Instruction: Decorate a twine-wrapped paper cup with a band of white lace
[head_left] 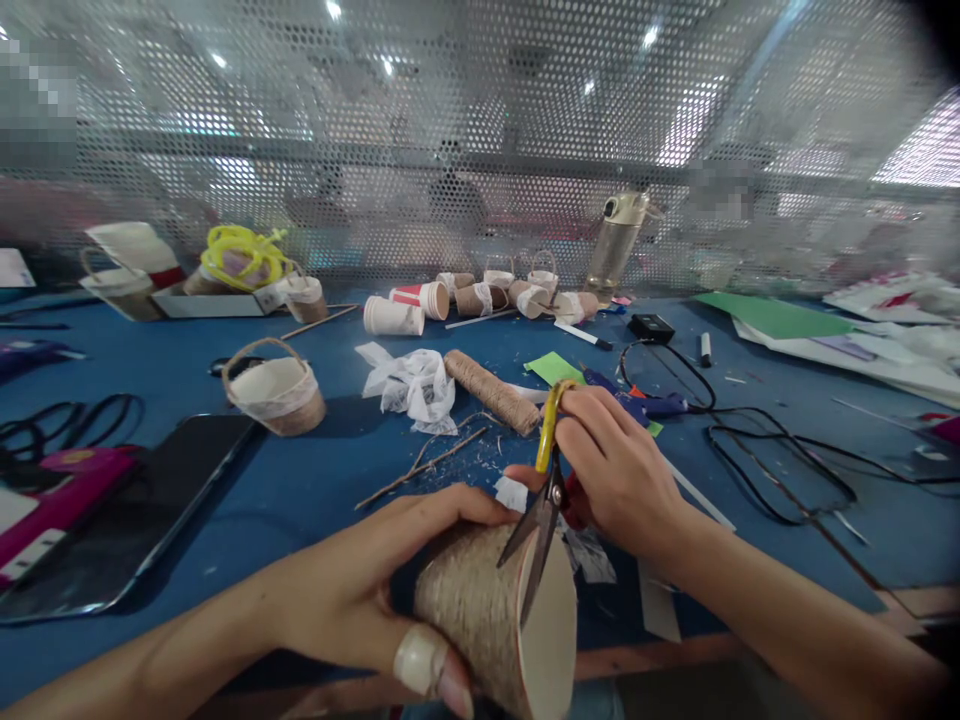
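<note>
My left hand (375, 590) is wrapped round a paper cup (480, 600) covered in brown twine, tipped so its mouth faces right. A white wrap, perhaps tape, covers the left thumb. In my right hand (615, 460) are scissors (551, 490) with one yellow handle; the other handle, red, is mostly hidden. Their blades are spread and point down at the cup's rim, one on the outer side and one over the opening. Beyond the hands lie a roll of twine (491, 390) and a crumpled piece of white lace (412, 385).
A small twine basket (276, 395) stands left of the lace. At far left are a dark phone (142, 510) and a magenta object (67, 500). Black cable (780, 500) loops on the right near a blue glue gun (660, 405). A bottle (616, 240) stands by the perforated metal screen (480, 130).
</note>
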